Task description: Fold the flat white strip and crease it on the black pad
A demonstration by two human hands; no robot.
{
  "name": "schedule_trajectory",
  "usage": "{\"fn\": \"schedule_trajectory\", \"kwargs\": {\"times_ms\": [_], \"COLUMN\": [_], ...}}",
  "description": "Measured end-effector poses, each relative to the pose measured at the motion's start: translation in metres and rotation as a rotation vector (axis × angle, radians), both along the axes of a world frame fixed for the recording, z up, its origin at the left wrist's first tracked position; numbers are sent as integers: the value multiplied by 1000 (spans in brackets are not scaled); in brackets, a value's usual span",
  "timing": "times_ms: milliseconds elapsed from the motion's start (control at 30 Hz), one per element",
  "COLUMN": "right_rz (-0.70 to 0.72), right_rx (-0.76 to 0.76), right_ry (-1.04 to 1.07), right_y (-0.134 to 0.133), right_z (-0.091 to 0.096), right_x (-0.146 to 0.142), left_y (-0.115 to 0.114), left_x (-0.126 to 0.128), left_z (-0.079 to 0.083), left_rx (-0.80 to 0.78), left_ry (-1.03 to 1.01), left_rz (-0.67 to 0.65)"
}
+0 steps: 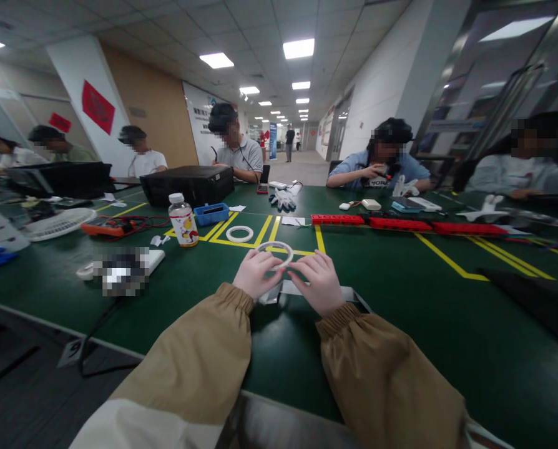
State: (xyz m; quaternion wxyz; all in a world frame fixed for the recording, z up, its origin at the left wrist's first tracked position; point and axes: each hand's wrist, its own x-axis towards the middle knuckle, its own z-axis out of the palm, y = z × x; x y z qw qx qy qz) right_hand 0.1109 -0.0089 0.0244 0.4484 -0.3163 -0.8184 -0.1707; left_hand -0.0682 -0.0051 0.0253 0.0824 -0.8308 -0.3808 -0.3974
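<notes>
A white ring [274,252] is pinched from both sides, the fingers of the left hand [257,273] and the right hand [319,280] closed on its rim, just above the green table [401,299]. A flat clear sheet [307,290] lies under the hands. Beyond, a second ring [239,234] rests inside yellow lines [264,231], near a bottle [183,220]. Open table surface is seen to the right.

2 hands [288,279] around a white ring [274,251] above the green table [401,293], second ring [239,234] beyond.
</notes>
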Motion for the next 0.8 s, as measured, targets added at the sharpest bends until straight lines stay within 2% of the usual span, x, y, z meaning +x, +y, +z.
{"fn": "schedule_trajectory", "kwargs": {"times_ms": [233, 400, 600, 800], "right_rz": [-53, -60, -57, -81], "right_rx": [156, 320, 433, 371], "right_ry": [-68, -167, -256, -312], "right_y": [-12, -17, -20, -18], "right_z": [15, 23, 24, 23], "right_x": [7, 17, 23, 19], "left_y": [-13, -19, -21, -19], "left_x": [10, 13, 18, 17], "left_z": [6, 7, 7, 12], "left_rx": [184, 218, 73, -155], "left_ry": [121, 146, -20, -135], "left_rz": [27, -13, -59, -189]}}
